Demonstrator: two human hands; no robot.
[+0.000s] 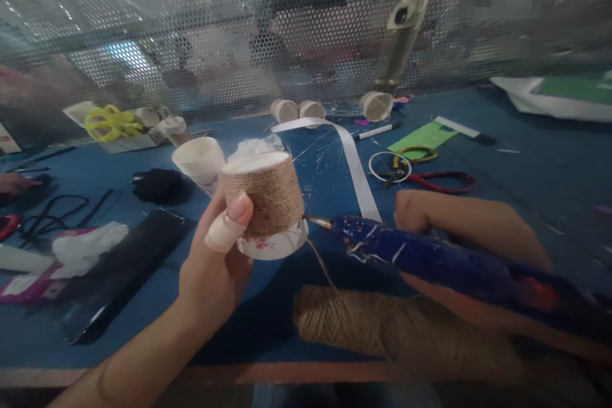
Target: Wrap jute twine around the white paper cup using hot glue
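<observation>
My left hand (215,261) is closed around a paper cup (272,245) wrapped for most of its height in brown jute twine (268,194). A white bandage or tape covers part of the thumb. The cup is tilted, with its bare white rim facing down. My right hand (468,229) grips a blue hot glue gun (415,255), whose metal nozzle touches or nearly touches the cup at the lower edge of the twine. From there a loose strand runs down to a spool of jute twine (344,322) lying at the table's front edge.
Stacked paper cups (198,156) stand behind my left hand. A white paper strip (351,162), red-handled scissors (444,182), green paper (421,140) and a marker (377,131) lie beyond. A black pouch (129,274) is at left; a perforated metal screen (215,51) closes the back.
</observation>
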